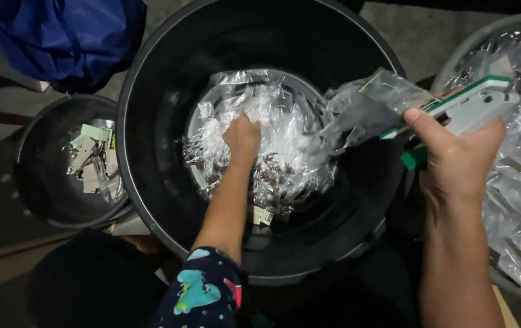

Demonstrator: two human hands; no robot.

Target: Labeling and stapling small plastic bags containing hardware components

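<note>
Right hand (455, 155) nearest me, grip clamped on a white-and-green tool (473, 106) beside a clear bag (363, 106), while my left hand (242, 136) closes on clear wrappers (272, 140) heaped inside the big black bucket (151, 158), many apparently left.

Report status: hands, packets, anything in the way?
Left hand down in the black bucket, pressed into clear packets. Right hand grips a green-white tool and a clear bag. Nothing blocking.
</note>
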